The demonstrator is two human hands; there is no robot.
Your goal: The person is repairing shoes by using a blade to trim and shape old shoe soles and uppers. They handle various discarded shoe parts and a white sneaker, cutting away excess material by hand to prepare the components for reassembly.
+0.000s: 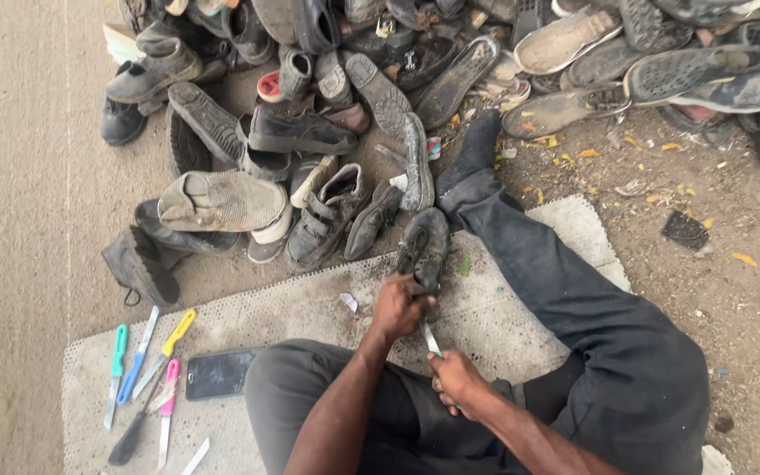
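Note:
I sit on a pale mat (310, 308) with one leg stretched out. My left hand (395, 306) grips the heel end of a worn black shoe (424, 246) that lies on the mat, toe pointing away. My right hand (455, 378) holds a small knife (431, 339), its thin blade pointing up toward the shoe's heel, just under my left hand. Both forearms come up from the bottom of the view.
A big pile of old shoes and loose soles (380, 88) fills the ground ahead. On the mat's left lie several knives with coloured handles (147, 369) and a dark phone (220, 372). Dirt with scraps lies to the right (688, 229).

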